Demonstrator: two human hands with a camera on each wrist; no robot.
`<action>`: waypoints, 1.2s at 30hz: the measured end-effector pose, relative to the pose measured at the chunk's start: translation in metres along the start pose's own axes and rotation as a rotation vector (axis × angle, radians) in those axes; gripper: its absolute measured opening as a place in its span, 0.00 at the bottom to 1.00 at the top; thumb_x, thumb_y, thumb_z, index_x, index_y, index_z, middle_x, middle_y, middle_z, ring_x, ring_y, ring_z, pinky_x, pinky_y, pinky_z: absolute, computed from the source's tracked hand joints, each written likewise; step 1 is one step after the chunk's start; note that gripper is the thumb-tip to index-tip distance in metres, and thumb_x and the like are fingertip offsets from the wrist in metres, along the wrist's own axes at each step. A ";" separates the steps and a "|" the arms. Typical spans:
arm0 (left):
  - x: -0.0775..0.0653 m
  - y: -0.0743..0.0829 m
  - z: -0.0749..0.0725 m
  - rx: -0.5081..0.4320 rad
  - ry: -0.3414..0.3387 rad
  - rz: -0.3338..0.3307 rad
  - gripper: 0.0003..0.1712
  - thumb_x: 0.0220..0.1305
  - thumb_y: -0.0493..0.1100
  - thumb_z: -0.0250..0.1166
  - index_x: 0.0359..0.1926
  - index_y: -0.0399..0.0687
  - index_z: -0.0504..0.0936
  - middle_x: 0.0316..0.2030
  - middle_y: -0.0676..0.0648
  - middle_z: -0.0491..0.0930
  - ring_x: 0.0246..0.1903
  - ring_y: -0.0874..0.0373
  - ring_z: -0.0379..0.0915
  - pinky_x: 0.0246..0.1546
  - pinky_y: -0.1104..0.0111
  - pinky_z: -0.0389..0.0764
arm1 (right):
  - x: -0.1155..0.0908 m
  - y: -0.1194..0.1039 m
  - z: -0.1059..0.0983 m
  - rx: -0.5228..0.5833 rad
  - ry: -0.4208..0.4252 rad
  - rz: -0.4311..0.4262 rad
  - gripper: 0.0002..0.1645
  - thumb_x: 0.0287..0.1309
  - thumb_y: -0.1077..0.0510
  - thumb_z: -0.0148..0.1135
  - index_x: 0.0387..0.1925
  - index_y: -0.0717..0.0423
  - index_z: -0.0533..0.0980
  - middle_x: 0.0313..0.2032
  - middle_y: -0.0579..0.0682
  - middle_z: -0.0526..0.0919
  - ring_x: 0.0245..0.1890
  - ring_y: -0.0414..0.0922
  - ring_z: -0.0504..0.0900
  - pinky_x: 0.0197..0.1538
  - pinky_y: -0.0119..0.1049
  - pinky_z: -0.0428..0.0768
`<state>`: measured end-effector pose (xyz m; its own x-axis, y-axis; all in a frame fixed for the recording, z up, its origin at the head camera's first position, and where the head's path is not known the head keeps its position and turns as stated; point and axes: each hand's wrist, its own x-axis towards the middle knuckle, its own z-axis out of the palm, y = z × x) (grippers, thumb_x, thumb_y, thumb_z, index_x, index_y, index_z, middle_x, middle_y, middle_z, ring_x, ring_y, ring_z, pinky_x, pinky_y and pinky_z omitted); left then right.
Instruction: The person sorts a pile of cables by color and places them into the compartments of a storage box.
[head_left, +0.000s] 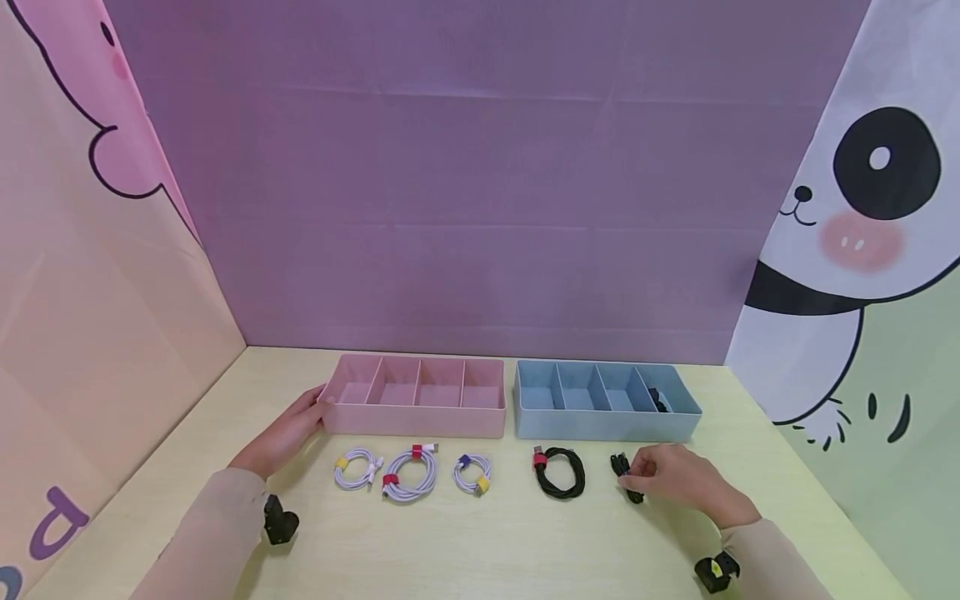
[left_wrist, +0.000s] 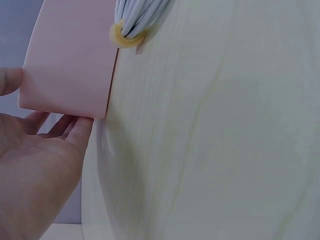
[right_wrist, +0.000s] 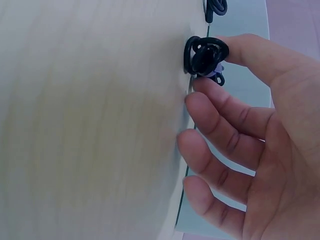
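Observation:
At the left end of the pink divided box (head_left: 416,422), my left hand (head_left: 288,429) holds on by the corner. In the left wrist view its thumb (left_wrist: 10,81) is at the rim and the other fingers lie against the end wall. My right hand (head_left: 678,479) pinches a small bundled black cable (head_left: 621,465) between thumb and index finger, in front of the blue divided box (head_left: 607,426). The right wrist view shows this cable (right_wrist: 206,56) end on, its other fingers loosely bent. A black item (head_left: 657,400) sits in the blue box's rightmost compartment.
Between the hands lie three coiled white cables (head_left: 360,468) with coloured ties, one large in the middle (head_left: 410,473) and a small one (head_left: 471,474) to its right. A coiled black cable (head_left: 559,472) with a red tie lies before the blue box. A purple backdrop (head_left: 480,183) stands behind.

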<state>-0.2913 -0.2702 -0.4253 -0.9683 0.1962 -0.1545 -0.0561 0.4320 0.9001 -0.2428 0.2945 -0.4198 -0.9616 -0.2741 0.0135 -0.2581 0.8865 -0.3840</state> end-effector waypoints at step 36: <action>0.000 0.003 0.001 -0.016 0.002 -0.003 0.44 0.80 0.60 0.41 0.79 0.40 0.34 0.77 0.33 0.35 0.75 0.34 0.35 0.73 0.42 0.44 | 0.007 0.004 0.000 0.074 0.048 -0.044 0.08 0.61 0.50 0.69 0.30 0.47 0.80 0.26 0.38 0.79 0.27 0.38 0.74 0.31 0.36 0.75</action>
<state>-0.2910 -0.2684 -0.4228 -0.9687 0.1928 -0.1562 -0.0628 0.4187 0.9060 -0.2506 0.2967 -0.4209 -0.9533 -0.2925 0.0755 -0.2944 0.8438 -0.4488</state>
